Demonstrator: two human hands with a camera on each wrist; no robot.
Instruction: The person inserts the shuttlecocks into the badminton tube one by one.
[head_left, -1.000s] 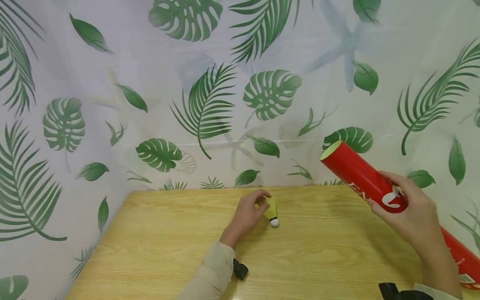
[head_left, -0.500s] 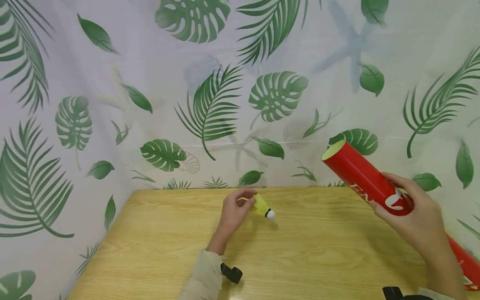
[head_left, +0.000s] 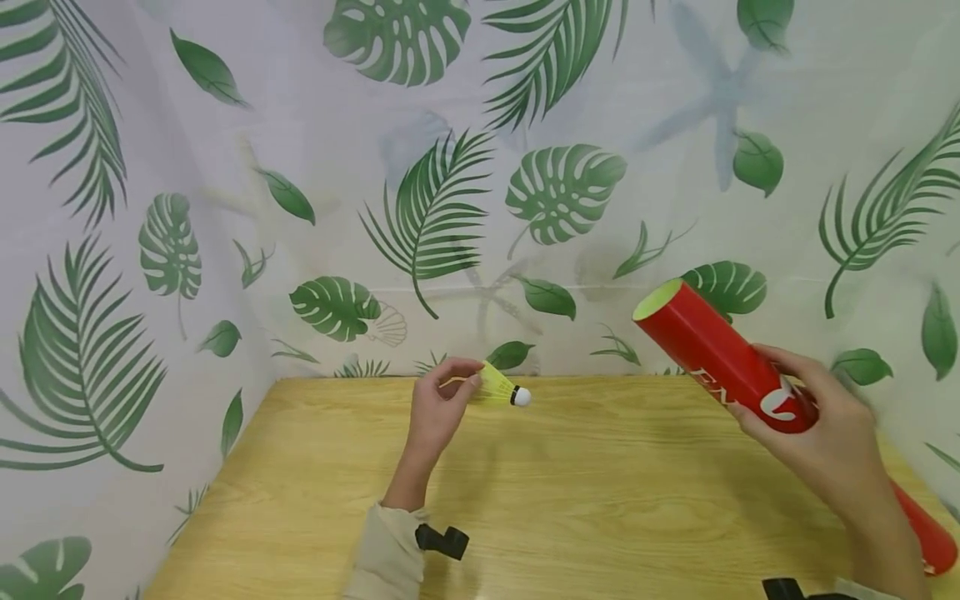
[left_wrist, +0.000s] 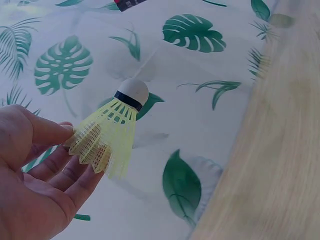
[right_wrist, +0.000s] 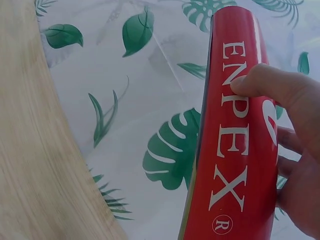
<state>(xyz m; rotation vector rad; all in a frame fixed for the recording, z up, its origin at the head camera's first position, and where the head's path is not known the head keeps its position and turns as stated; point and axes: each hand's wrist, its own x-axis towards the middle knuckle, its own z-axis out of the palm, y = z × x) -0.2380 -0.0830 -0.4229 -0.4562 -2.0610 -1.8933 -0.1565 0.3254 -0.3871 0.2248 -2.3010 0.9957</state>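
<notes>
A yellow shuttlecock (head_left: 497, 386) with a white cork tip and a black band is pinched by its skirt edge in my left hand (head_left: 441, 403), above the far part of the table. In the left wrist view the thumb and fingers hold the skirt of the shuttlecock (left_wrist: 111, 131), cork pointing away from the palm. My right hand (head_left: 825, 442) grips a long red shuttlecock tube (head_left: 705, 337) around its middle. The tube is tilted, its open end raised toward the upper left, its inside pale. White ENPEX lettering shows on the tube (right_wrist: 232, 130) in the right wrist view.
The light wooden table (head_left: 570, 508) spans the lower part of the head view. Behind it hangs a white cloth (head_left: 465, 208) printed with green leaves, meeting the table's far edge; it also covers the left side.
My left hand has lifted the shuttlecock off the table and moved it up and left. Its cork has swung from pointing down toward the right. The right hand and tube have hardly moved.
</notes>
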